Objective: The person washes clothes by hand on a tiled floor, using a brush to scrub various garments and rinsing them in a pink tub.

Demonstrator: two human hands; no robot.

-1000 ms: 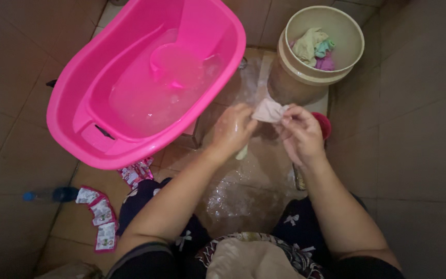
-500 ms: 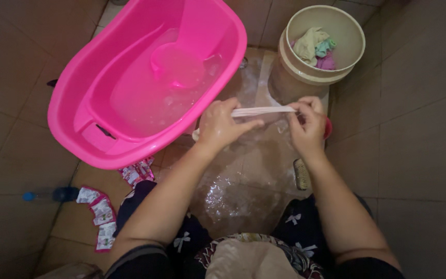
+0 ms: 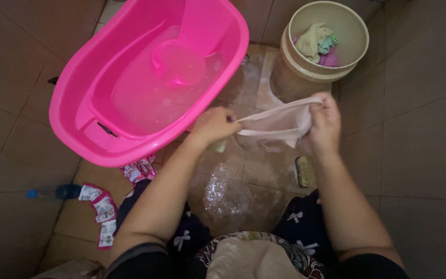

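Above the wet, soapy floor (image 3: pixel 243 181) we hold a pale pink cloth (image 3: pixel 277 124) stretched out between both hands. Our left hand (image 3: pixel 213 125) has its fingers clenched on the cloth's left end, pinching it into a narrow point, and our right hand (image 3: pixel 326 124) has its fingers grasping the other end, where the fabric bunches up over the knuckles. Between the two hands the cloth sags a little, off the tiles.

Just behind the left hand sits a big pink tub (image 3: pixel 78 103) with water in it and a round pink scoop (image 3: pixel 179 62) lying inside. Behind the right hand stands a beige bucket (image 3: pixel 354 31), holding a small heap of clothes (image 3: pixel 318 44) in yellow, green and purple.

Near our right forearm a scrub brush (image 3: pixel 303 171) lies on the tiles. To our left, beside the tub's rim, we see a scatter of small sachets (image 3: pixel 101 209) in pink and white, and farther left a bottle with a blue cap (image 3: pixel 52 192) lies on its side. Our knees, in dark fabric with white bows (image 3: pixel 179 240), frame the patch of foamy water below the cloth.
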